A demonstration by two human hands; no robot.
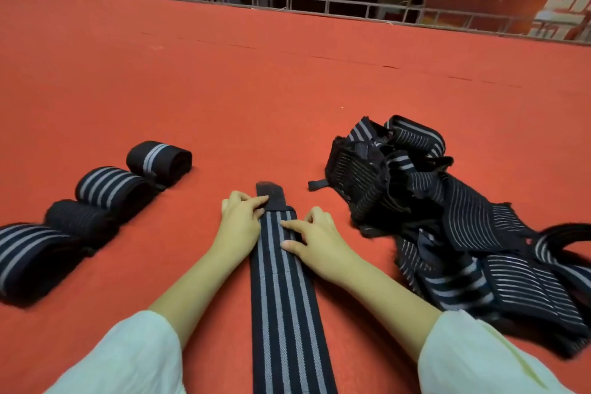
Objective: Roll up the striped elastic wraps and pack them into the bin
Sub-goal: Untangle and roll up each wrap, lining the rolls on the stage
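Pressure from the left hand (239, 221), forefinger outstretched, pins the fuzzy black tab (271, 197) ending a flat, woven striped wrap (283, 291). The right hand (319, 241), forefinger and thumb straight, presses its ribbed band. Four cylindrical rolls (108, 186) lie at 9 o'clock and a crumpled pile (447, 221) at 3 o'clock, on red carpet (256, 99).

The flat wrap (283, 304) is navy-black with pale grey lengthwise stripes, its end tab (270, 197) plain black. The rolled wraps (108, 184) and loose pile (447, 211) show the same dark-and-grey striping. The carpet (256, 80) is orange-red, the sleeves (128, 358) off-white.
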